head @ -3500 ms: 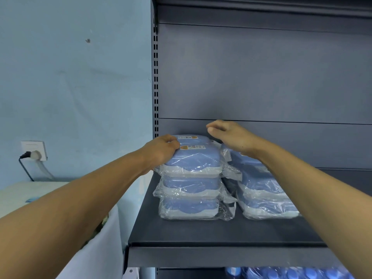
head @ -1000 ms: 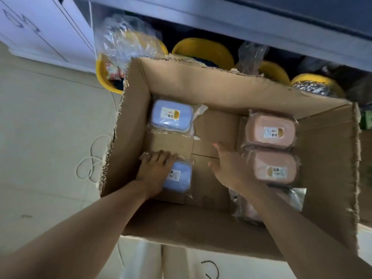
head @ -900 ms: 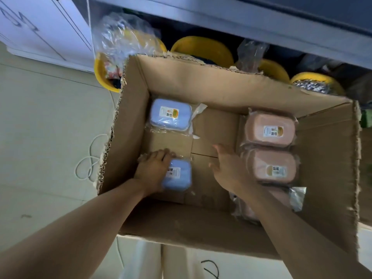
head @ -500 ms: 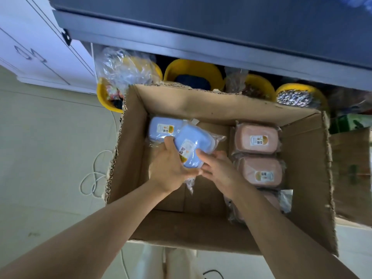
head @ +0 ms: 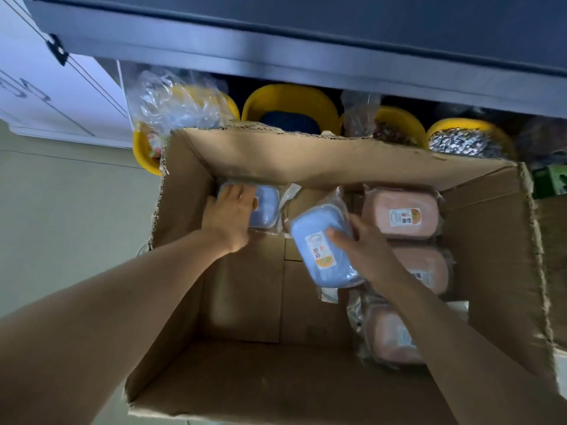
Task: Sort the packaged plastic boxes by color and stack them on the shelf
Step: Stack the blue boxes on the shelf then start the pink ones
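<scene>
Inside the cardboard carton, the right hand grips a blue box, long axis running near to far; the left hand lies with fingers spread on another blue box.

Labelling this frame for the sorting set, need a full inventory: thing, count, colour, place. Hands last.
cardboard carton: 1, brown, open, on the floor below the shelf
blue packaged boxes: 2; one lifted in the right hand, one on the carton floor at the far left
pink packaged boxes: 3, in a row along the carton's right side, far, middle, near
yellow tubs: at least 4, behind the carton under the shelf, some bagged in clear plastic
shelf edge: 1, dark grey, overhead
white cabinet: 1, upper left
left hand: on the far-left blue box
right hand: grips the lifted blue box
</scene>
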A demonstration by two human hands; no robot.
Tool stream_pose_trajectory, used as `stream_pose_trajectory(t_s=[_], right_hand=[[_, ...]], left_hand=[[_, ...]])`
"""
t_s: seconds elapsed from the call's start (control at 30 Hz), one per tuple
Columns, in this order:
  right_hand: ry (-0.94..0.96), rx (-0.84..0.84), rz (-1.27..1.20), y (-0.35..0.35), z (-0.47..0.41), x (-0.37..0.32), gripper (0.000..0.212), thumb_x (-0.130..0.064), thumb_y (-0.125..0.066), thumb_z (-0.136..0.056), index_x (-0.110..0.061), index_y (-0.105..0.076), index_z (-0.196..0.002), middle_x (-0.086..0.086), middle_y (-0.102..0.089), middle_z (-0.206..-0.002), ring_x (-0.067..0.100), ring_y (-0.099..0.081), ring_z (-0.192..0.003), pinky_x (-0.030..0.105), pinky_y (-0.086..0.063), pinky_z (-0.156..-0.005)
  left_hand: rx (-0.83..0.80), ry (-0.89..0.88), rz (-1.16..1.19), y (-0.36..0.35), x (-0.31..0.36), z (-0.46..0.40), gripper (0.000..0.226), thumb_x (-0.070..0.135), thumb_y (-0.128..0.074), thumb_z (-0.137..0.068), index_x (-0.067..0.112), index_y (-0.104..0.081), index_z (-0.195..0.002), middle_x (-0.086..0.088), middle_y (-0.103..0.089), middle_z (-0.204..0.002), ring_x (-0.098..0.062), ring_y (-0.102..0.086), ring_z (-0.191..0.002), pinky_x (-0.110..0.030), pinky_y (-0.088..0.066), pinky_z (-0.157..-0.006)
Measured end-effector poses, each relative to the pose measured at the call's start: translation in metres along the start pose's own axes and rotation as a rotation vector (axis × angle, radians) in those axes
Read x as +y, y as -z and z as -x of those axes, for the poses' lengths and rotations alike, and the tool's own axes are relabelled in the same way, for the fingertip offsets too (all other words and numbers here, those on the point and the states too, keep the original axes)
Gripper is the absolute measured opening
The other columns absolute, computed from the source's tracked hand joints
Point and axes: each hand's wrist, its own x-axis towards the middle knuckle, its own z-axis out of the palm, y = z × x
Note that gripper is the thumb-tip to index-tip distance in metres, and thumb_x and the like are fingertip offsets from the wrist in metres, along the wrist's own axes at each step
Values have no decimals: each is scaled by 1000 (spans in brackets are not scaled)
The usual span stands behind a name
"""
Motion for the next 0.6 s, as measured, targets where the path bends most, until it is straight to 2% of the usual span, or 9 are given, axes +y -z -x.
stream_pose_trajectory(t_s=[0.07,0.13,0.23,0.3,0.37,0.43,0.47,0.53,0.6], right_hand=[[-8,3,163,-12,-12,10,36,-34,-63,-89,-9,-55,-115,5,-64,-107,20,-61,-97,32,-47,-81],[-58,-53,190,-24,-21,21,37,-34,-62,-89,-9,-54,-114,4,-63,-106,20,-60,-97,31,-45,-81],[-78,-233,204,-40,-29,37,28,-28,-62,-91,-8,-54,-109,7,-63,-102,19,-59,-93,26,-41,-74],[-56,-269,297,-48,-31,47,30,-26,-58,-93,-7,-54,-116,11,-64,-109,21,-59,-95,24,-39,-72],[-3,-190,407,-53,-30,55,41,-27,-53,-96,-10,-48,-133,12,-57,-127,24,-56,-111,22,-38,-84],[-9,-100,450,-56,-21,59,61,-37,-53,-94,-14,-30,-146,12,-38,-145,27,-43,-129,31,-36,-102],[-39,-88,465,-58,-15,61,74,-42,-57,-91,-16,-20,-149,11,-27,-150,28,-34,-135,36,-33,-107],[-70,-91,575,-63,0,65,102,-51,-70,-77,-17,-6,-149,9,-14,-150,27,-19,-138,42,-28,-110],[-37,-87,733,-70,9,72,119,-54,-78,-65,-17,-1,-147,9,-13,-145,27,-18,-135,44,-29,-109]], left_hand=[[27,0,-32,-12,-5,-17,84,9,-68,-79,20,-18,-147,-3,-23,-149,-25,-18,-139,-48,-33,-104],[43,-2,-68,-23,-10,-29,86,10,-67,-79,21,-17,-148,-5,-23,-148,-27,-18,-139,-50,-33,-102],[60,-7,-102,-33,-12,-36,87,17,-73,-76,22,-21,-146,-12,-27,-140,-32,-26,-132,-51,-38,-96],[64,-5,-93,-37,-12,-34,87,18,-75,-74,22,-24,-144,-14,-28,-137,-34,-30,-126,-50,-42,-90],[71,-5,-108,-40,-13,-31,86,19,-75,-74,21,-25,-143,-15,-29,-135,-35,-32,-124,-48,-45,-86],[78,-3,-134,-41,-13,-27,86,23,-76,-74,20,-25,-142,-16,-30,-135,-36,-33,-123,-46,-45,-85],[81,-2,-145,-42,-13,-25,87,25,-77,-74,20,-24,-143,-16,-31,-135,-36,-34,-124,-46,-46,-85],[91,8,-159,-44,-12,-22,89,30,-77,-74,19,-22,-144,-16,-34,-136,-35,-35,-124,-43,-46,-85],[101,24,-146,-45,-10,-20,90,32,-76,-75,16,-22,-145,-16,-36,-135,-33,-36,-124,-42,-46,-84]])
